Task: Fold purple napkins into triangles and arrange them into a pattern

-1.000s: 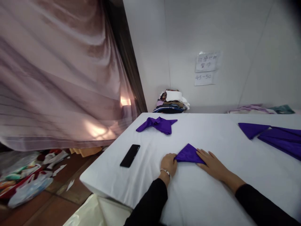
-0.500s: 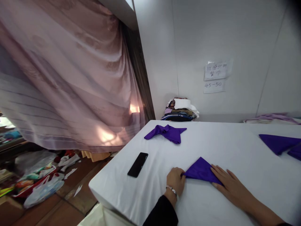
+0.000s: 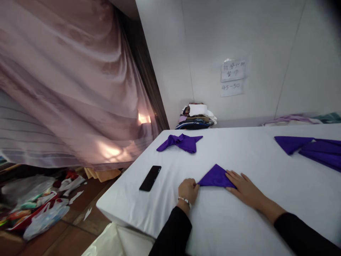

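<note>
A purple cloth napkin, folded into a triangle, lies on the white-covered table. Its left corner is pinched in the closed fingers of my left hand, which wears a bracelet. Flat over the right corner rests my right hand, fingers stretched out and touching both cloth and table. The triangle's peak points away from me and is uncovered.
A black phone lies left of my left hand. Behind it sits a knotted purple cloth; more purple cloths are at the right. Folded clothes are stacked by the wall. A pink curtain hangs left.
The view has shifted, so the table's contents appear higher and further left. My hands keep nearly the same places on the napkin.
</note>
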